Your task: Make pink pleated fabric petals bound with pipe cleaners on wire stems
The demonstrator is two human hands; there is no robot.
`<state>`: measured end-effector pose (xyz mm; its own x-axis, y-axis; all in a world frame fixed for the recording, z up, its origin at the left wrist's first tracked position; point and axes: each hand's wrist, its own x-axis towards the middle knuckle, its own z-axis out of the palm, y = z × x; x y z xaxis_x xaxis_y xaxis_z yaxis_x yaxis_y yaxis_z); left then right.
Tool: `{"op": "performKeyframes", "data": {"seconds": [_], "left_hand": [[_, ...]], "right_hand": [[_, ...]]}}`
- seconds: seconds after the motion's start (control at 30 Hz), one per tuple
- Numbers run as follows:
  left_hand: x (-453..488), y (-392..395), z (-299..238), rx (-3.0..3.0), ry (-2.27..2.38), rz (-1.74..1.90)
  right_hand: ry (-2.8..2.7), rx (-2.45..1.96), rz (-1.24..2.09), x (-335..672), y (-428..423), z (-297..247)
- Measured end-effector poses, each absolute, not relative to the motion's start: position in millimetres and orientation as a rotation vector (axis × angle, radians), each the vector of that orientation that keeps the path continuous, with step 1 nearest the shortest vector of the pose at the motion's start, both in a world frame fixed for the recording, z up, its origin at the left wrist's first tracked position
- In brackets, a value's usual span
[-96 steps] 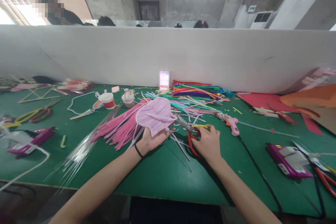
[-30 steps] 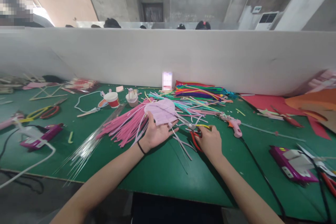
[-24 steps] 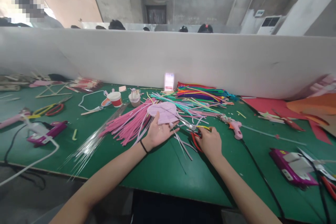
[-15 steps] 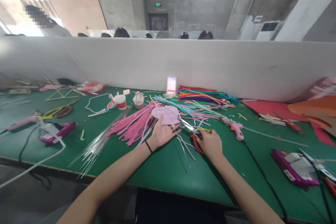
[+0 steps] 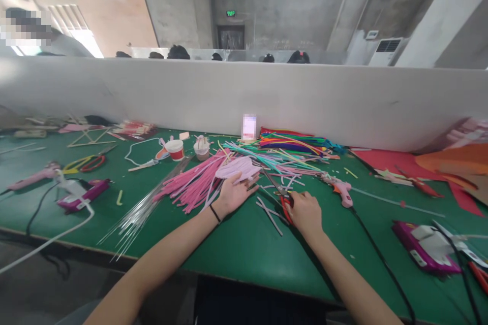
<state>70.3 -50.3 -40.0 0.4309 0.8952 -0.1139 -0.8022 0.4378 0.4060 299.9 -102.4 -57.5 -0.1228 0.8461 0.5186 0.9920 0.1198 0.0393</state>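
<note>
My left hand (image 5: 235, 195), palm up with a black band at the wrist, holds a flat lilac piece (image 5: 238, 168) that looks made of fuzzy pipe cleaners. Its thumb lies against the near edge, and some of the fingers are partly hidden. In my right hand (image 5: 305, 212) is a pair of scissors (image 5: 275, 182) with red and yellow handles. The blades point up and left, close to the lilac piece; whether they touch it I cannot tell. Cut lilac pipe cleaners (image 5: 271, 217) lie on the green table (image 5: 244, 251) between the hands.
Pink pipe cleaners (image 5: 190, 185) and clear thin rods (image 5: 139, 218) lie to the left, multicoloured pipe cleaners (image 5: 293, 141) behind. A pink glue gun (image 5: 343, 190) with a black cord is at right, near a purple power strip (image 5: 425, 251). A phone (image 5: 249, 127) leans on the white partition (image 5: 171, 91).
The lilac piece has tilted and shifted slightly left in my left hand. A thin stick seen hanging below it is out of sight. The scissors' blades look closer together.
</note>
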Motion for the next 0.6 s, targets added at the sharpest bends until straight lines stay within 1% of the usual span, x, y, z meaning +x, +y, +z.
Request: {"op": "performKeyframes", "data": {"seconds": [0.2, 0.37, 0.6], "left_hand": [[65.2, -41.0, -42.2, 0.225, 0.504, 1.287], [62.8, -40.1, -39.9, 0.227, 0.511, 1.279], [66.8, -48.5, -33.1, 0.321, 0.462, 1.207]], "right_hand": [[-1.917, -1.709, -0.546, 307.2, -99.7, -53.8], [-1.890, -1.706, -0.471, 309.1, -97.9, -53.9], [-1.878, -1.705, -0.591, 301.9, -98.9, -56.5]]}}
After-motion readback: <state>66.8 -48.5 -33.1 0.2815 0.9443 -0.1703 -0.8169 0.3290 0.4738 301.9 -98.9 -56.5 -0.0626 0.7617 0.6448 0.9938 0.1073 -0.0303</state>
